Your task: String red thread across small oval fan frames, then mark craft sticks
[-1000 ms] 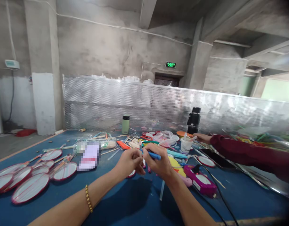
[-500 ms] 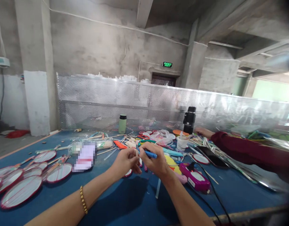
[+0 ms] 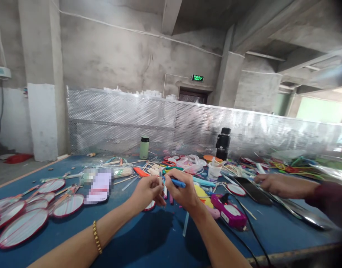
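1. Working above the middle of the blue tabletop [image 3: 160, 238], the left hand [image 3: 147, 191] and the right hand [image 3: 182, 191] are held together, fingers touching.
2. A thin pale stick [image 3: 160, 178] is pinched upright in the closed grip of the left hand, its top end showing above the fingers.
3. A blue pen-like tool [image 3: 176, 182] is clasped in the closed grip of the right hand, its tip laid against the stick.
4. A gold bead bracelet [image 3: 97, 237] is worn on the left wrist.
5. Red-rimmed round fans [image 3: 23, 227] are spread near the left edge of the tabletop.
6. A magenta device [image 3: 229, 213] with a black cable is seen just right of the hands, beside a yellow piece [image 3: 203, 194].
7. A green flask [image 3: 144, 147], a black flask [image 3: 222, 143] and a white cup [image 3: 215, 171] are stood toward the far edge, amid loose sticks and scissors.
8. Another person's hand [image 3: 277, 185] is rested near the right edge, beside a dark phone [image 3: 250, 190].
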Motion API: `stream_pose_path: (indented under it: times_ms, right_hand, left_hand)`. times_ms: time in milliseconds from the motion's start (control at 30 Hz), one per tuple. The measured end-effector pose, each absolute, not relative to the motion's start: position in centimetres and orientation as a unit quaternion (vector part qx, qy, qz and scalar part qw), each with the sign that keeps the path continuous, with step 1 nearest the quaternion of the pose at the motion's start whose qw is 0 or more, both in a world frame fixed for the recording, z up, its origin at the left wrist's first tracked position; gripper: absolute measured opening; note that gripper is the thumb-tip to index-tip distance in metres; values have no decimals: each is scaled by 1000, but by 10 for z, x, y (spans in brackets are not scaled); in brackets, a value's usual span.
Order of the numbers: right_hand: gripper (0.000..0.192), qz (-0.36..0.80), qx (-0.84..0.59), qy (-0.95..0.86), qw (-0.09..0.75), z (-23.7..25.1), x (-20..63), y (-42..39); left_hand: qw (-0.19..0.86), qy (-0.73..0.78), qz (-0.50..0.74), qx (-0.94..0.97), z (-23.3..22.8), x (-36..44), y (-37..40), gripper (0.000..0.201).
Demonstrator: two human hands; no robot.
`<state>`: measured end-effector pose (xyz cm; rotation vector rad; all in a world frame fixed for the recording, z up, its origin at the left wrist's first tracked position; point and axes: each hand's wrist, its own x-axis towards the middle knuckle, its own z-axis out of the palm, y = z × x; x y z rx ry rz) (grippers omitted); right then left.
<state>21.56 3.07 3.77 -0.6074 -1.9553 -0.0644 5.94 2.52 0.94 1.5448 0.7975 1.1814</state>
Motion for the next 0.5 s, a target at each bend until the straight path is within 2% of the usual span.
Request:
stream_pose_path:
  times_ms: [500]
  right_hand:
    - [17, -20, -246, -819, 518, 38, 217, 30]
  left_hand:
    - [497, 332, 489, 636, 9, 59, 27, 28]
